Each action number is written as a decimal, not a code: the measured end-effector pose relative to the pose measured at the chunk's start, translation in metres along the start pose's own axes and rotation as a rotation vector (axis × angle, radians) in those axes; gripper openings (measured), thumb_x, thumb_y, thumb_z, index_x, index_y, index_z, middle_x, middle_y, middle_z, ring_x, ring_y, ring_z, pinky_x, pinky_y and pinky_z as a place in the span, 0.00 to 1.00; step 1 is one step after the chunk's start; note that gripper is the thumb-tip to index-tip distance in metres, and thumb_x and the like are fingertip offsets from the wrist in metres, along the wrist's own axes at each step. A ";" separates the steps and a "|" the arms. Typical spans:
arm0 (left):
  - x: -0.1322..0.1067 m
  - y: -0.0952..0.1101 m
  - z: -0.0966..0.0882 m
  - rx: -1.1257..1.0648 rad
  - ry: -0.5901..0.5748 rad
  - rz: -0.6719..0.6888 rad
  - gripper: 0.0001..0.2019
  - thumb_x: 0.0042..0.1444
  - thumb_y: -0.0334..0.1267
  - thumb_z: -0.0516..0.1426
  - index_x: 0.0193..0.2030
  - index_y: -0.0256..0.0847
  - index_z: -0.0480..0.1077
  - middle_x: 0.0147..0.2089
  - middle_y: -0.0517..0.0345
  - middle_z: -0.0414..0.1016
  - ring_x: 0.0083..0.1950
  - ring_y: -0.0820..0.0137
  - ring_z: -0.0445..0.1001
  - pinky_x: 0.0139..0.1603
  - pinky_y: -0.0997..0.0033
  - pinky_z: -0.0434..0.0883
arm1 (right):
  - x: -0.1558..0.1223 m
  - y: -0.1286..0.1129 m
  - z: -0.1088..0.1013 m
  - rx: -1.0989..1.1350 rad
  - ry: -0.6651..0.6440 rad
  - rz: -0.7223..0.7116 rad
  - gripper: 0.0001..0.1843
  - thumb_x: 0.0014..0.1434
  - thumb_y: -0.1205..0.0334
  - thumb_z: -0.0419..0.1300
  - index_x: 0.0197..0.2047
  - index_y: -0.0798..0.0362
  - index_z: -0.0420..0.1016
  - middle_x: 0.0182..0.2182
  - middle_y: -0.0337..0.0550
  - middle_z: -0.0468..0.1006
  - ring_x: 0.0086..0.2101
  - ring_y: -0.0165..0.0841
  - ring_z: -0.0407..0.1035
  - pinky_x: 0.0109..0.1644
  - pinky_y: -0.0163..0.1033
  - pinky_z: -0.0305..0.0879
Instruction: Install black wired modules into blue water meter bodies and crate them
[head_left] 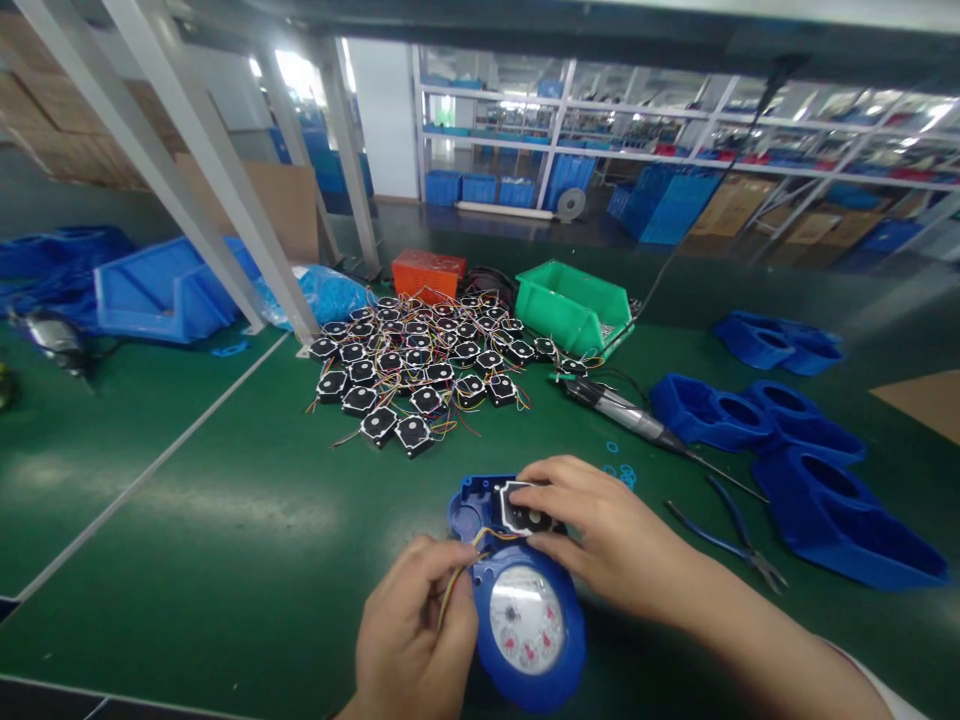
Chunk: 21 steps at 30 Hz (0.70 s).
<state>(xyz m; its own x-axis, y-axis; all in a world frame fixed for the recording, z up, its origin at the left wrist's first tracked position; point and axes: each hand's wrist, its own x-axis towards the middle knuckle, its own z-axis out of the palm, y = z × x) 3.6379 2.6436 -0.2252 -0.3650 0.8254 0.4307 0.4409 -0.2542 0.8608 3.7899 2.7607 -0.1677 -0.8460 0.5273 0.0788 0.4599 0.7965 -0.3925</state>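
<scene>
A blue water meter (pixel 525 610) with a round white dial lies on the green table near me. My right hand (pixel 600 530) pinches a small black-and-white module (pixel 519 512) and sets it into the meter's upper housing. My left hand (pixel 412 630) is closed on the module's coloured wires (pixel 459 575) beside the dial's left rim.
A heap of several black modules with coloured wires (pixel 420 365) lies behind the meter. A green bin (pixel 574 305), an orange box (pixel 427 272), an electric screwdriver (pixel 622 410), pliers (pixel 731 540) and blue meter housings (pixel 810 470) sit right. Blue bins (pixel 165 290) and metal posts stand left.
</scene>
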 end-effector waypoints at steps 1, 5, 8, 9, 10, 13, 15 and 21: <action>0.001 0.001 0.000 -0.007 -0.009 0.001 0.08 0.51 0.27 0.51 0.37 0.42 0.66 0.27 0.61 0.66 0.25 0.76 0.68 0.22 0.80 0.66 | 0.000 0.000 0.000 -0.006 -0.003 0.002 0.12 0.55 0.63 0.54 0.45 0.48 0.68 0.43 0.37 0.63 0.43 0.23 0.56 0.47 0.29 0.56; 0.004 0.003 -0.001 -0.011 -0.019 0.015 0.08 0.51 0.27 0.51 0.36 0.40 0.66 0.25 0.62 0.64 0.23 0.77 0.66 0.21 0.79 0.65 | 0.000 -0.001 -0.002 -0.042 -0.024 0.019 0.13 0.53 0.64 0.56 0.44 0.49 0.69 0.42 0.39 0.63 0.42 0.23 0.57 0.46 0.28 0.56; 0.006 0.004 -0.001 0.012 -0.035 0.022 0.07 0.51 0.27 0.52 0.35 0.40 0.66 0.25 0.61 0.65 0.24 0.76 0.66 0.22 0.79 0.65 | 0.001 0.001 -0.001 -0.059 -0.073 0.042 0.13 0.53 0.64 0.56 0.44 0.48 0.69 0.42 0.38 0.64 0.42 0.24 0.57 0.46 0.29 0.56; 0.006 0.003 -0.001 0.024 -0.043 0.025 0.07 0.51 0.27 0.52 0.35 0.40 0.67 0.25 0.61 0.65 0.24 0.77 0.66 0.22 0.79 0.66 | 0.002 0.002 0.000 -0.062 -0.090 0.050 0.12 0.53 0.63 0.56 0.43 0.48 0.69 0.41 0.38 0.64 0.42 0.24 0.57 0.46 0.30 0.55; 0.006 0.003 -0.002 0.035 -0.050 0.029 0.07 0.51 0.27 0.52 0.35 0.40 0.67 0.25 0.61 0.66 0.24 0.77 0.67 0.22 0.79 0.66 | 0.003 0.002 0.002 -0.067 -0.103 0.058 0.11 0.54 0.62 0.55 0.43 0.47 0.69 0.41 0.38 0.64 0.42 0.24 0.57 0.47 0.31 0.55; 0.009 0.002 -0.006 0.075 -0.094 0.044 0.06 0.51 0.29 0.52 0.35 0.40 0.67 0.24 0.62 0.67 0.24 0.76 0.68 0.22 0.79 0.67 | 0.003 0.000 0.006 -0.093 -0.131 0.067 0.11 0.54 0.62 0.55 0.42 0.47 0.70 0.41 0.38 0.64 0.42 0.26 0.57 0.49 0.34 0.54; 0.015 0.001 -0.013 0.124 -0.130 0.065 0.05 0.51 0.30 0.52 0.34 0.40 0.67 0.25 0.61 0.68 0.25 0.75 0.69 0.23 0.79 0.68 | 0.002 -0.002 0.006 -0.104 -0.136 0.050 0.08 0.54 0.63 0.55 0.39 0.50 0.72 0.40 0.39 0.65 0.42 0.26 0.58 0.49 0.34 0.54; 0.063 -0.004 -0.031 0.299 -0.036 0.092 0.07 0.51 0.39 0.53 0.34 0.41 0.69 0.38 0.56 0.71 0.40 0.68 0.71 0.38 0.70 0.70 | 0.005 0.040 -0.005 -0.093 0.092 0.320 0.12 0.59 0.63 0.49 0.41 0.50 0.71 0.40 0.35 0.66 0.41 0.19 0.60 0.49 0.26 0.58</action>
<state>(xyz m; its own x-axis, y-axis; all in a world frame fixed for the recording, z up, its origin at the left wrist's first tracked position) 3.5873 2.6812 -0.1929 -0.2854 0.8247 0.4882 0.6944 -0.1732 0.6984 3.8053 2.7968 -0.1783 -0.6288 0.7760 0.0492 0.7244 0.6076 -0.3257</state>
